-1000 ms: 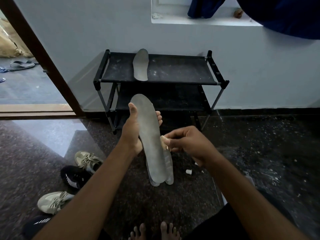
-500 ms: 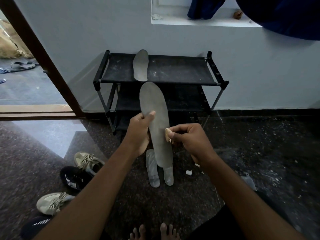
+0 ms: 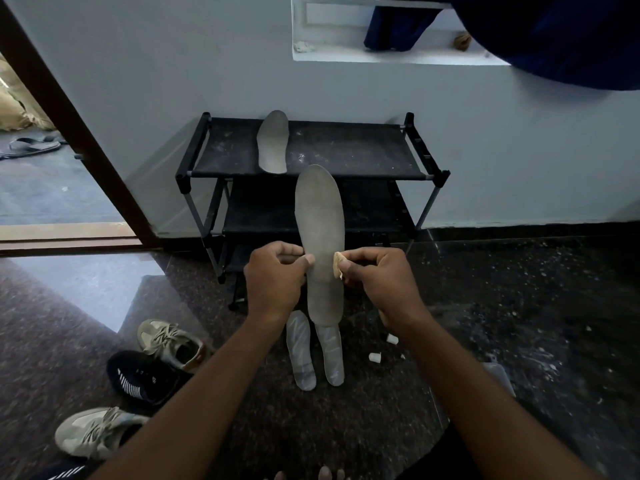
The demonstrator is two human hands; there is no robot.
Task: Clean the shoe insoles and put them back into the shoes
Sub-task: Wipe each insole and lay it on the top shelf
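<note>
Okay, grey insole is upright in the air in front of the black shoe rack, toe end up. Its heel end hangs over two pale insoles lying side by side on the floor. Left hand pinches the insole's left edge, thumb in front, fingers curled behind. Right hand has its fingers closed on a small beige wipe, pressed to the insole's right edge. A fourth insole lies on the rack's top shelf, left of middle, reaching the front edge.

Risks, as a guess: the insole looks thin and is gripped at one edge only, so a hard rub could bend it or twist it out of the pinch onto the gritty floor. The tiny wipe could also slip free.

Room: open air above and right of the hands, and the rack's front edge is close behind. Shoes sit on the floor to the left, well apart.
</note>
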